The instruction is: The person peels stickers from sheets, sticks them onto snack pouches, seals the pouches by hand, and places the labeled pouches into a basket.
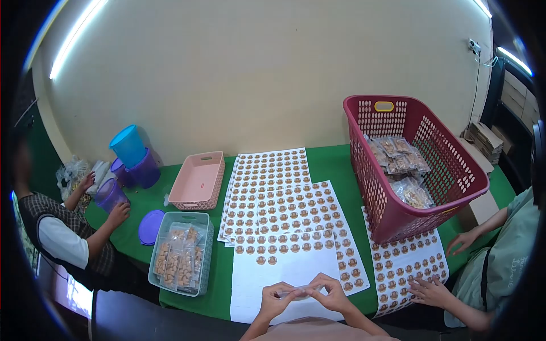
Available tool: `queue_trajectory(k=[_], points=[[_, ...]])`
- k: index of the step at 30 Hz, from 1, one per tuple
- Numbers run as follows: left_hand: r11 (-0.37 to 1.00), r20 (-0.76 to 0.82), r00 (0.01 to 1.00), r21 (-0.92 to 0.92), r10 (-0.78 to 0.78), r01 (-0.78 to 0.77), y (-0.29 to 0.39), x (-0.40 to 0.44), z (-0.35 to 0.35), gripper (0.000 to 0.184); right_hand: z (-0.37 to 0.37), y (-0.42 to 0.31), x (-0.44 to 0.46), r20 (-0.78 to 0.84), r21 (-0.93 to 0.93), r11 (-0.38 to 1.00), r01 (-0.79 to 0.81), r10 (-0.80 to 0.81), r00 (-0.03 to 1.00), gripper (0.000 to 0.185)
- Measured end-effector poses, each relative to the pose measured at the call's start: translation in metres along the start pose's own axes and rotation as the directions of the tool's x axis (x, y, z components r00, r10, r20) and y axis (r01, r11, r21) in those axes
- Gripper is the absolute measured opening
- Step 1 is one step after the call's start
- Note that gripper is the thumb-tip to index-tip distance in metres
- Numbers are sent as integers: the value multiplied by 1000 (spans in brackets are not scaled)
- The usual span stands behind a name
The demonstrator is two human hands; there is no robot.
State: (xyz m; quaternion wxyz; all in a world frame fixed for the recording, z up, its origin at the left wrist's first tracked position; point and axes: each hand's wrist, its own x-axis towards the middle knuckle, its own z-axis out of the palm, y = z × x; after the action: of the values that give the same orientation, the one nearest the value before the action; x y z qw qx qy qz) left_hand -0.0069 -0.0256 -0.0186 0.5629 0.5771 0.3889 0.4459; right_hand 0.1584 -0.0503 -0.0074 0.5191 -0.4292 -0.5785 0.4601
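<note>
While both hands (275, 300) (333, 295) pinch clear plastic (305, 291), green tabletop (220, 284) under sticker sheets (281, 273), pale wall (256, 74) behind.

Overlapping sticker sheets (281, 213) mid-bench (219, 273); left, small basket (209, 250) holding packets (181, 258), tray (196, 176) behind; right, large basket (367, 182) holding more packets (398, 156), another sheet (395, 273) before it.

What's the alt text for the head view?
Left hand and right hand hold what looks like a clear packet above label sheets on a green table. Filled bags sit in a tray left and basket right; co-workers flank both sides.
</note>
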Motion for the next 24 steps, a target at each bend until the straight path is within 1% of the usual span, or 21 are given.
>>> queue_trajectory(k=[1, 2, 3, 4, 5, 6, 7, 8, 11, 13, 14, 16, 17, 18, 20, 21, 22, 24], points=[[999, -5, 999, -16, -39, 38, -2, -1, -2, 7, -1, 0, -1, 24, 50, 999, 18, -19, 1000, 12], [997, -9, 997, -33, -75, 75, -1, -1, -5, 7, -1, -2, -3, 19, 49, 999, 15, -16, 1000, 12], [995, 59, 993, -8, -102, 102, 4, -2, -9, 9, -2, -5, -6, 12, 37, 999, 17, -18, 1000, 12], [994, 65, 992, -8, -104, 105, 8, -2, -11, 9, -2, -7, -8, 4, 25, 999, 20, -20, 1000, 12], [995, 135, 987, -31, -91, 96, 12, -1, -12, 10, -3, -5, -12, -2, 24, 1000, 18, -18, 1000, 12], [995, 203, 976, -55, -76, 88, 14, -1, -14, 12, -6, -3, -15, -47, 9, 1000, 5, -5, 999, 12], [995, 224, 971, -32, -89, 98, 8, -1, -17, 16, -9, 0, -19, -90, -7, 1000, -8, 8, 996, 12], [995, 227, 970, -35, -87, 97, 4, -2, -17, 16, -13, 4, -23, -93, -11, 1000, -8, 7, 996, 12], [996, 202, 978, -51, -55, 67, -3, 0, -12, 14, -20, 10, -31, -211, -35, 998, 61, -67, 975, 10], [1000, 198, 980, 18, -10, 7, -6, 1, -5, 11, -21, 3, -36, -220, -52, 997, 58, -68, 973, 7], [1000, 200, 980, 14, -14, 11, -2, 2, -2, 11, -21, 0, -38, -226, -63, 996, 58, -71, 972, 5], [990, 242, 970, 133, 18, -52, 10, 7, 2, 14, -21, -4, -41, -237, -82, 996, 46, -64, 969, 5], [990, 268, 963, 133, 4, -41, 7, 9, 1, 14, -20, -5, -42, -247, -98, 994, 41, -65, 967, 7], [991, 267, 964, 132, 2, -39, 5, 10, 2, 14, -19, -3, -42, -246, -98, 994, 39, -62, 967, 7], [993, 229, 972, 92, 56, -79, 3, 12, 6, 14, -17, 5, -40, -338, -1, 998, 58, -55, 939, 9], [996, 163, 985, 55, 63, -73, 1, 11, 9, 27, -16, 9, -37, -335, 2, 998, 59, -55, 941, 9], [996, 158, 986, 59, 62, -72, 1, 10, 11, 27, -15, 14, -34, -348, 21, 997, 77, -65, 935, 9], [996, 83, 993, 19, 80, -82, 4, 10, 12, 40, -9, 10, -27, -354, 43, 994, 98, -76, 932, 9]])
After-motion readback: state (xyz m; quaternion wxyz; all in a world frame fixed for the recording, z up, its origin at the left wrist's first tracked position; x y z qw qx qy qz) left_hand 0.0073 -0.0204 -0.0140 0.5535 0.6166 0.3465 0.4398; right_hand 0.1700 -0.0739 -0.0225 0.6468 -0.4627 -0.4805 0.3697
